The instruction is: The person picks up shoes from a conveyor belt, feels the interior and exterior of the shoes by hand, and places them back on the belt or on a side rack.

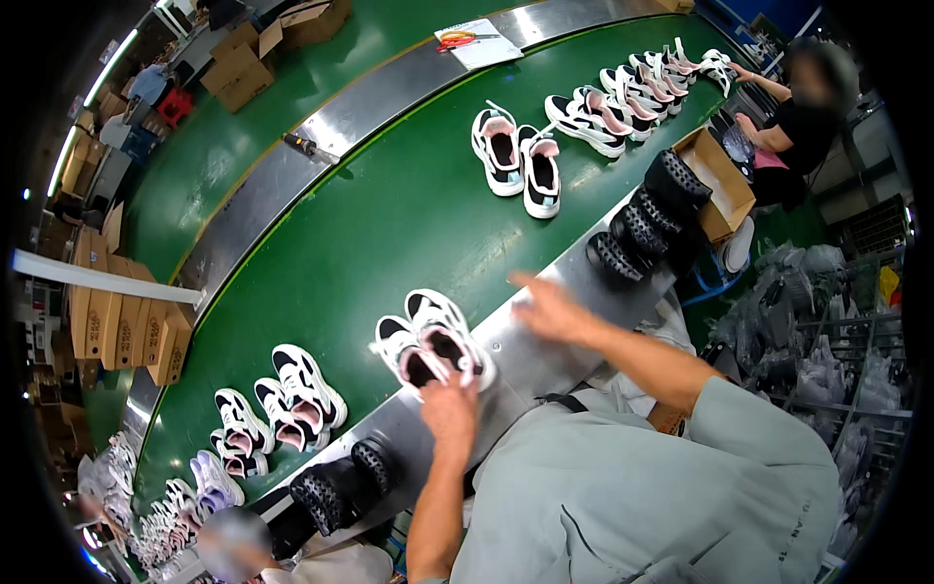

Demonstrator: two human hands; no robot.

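Two white, black and pink sneakers [397, 343] stand side by side at the near edge of the green conveyor belt [321, 243]. My left hand [452, 409] is closed on the heel ends of this pair, its fingers at the pink-lined openings. My right hand [553, 310] hovers over the metal edge [530, 360], right of the pair; its fingers are stretched out and it holds nothing. Farther up the belt another sneaker pair [520, 161] stands with loose laces. Several more sneakers [304, 384] rest on the belt to the left.
Black studded, sole-like pieces [637, 224] are stacked on the metal edge at right, with others [336, 492] at left. A person [817, 117] at far right touches a sneaker beside a cardboard box [715, 185]. Another person [233, 545] is at lower left. Orange-handled scissors [457, 39] lie on paper.
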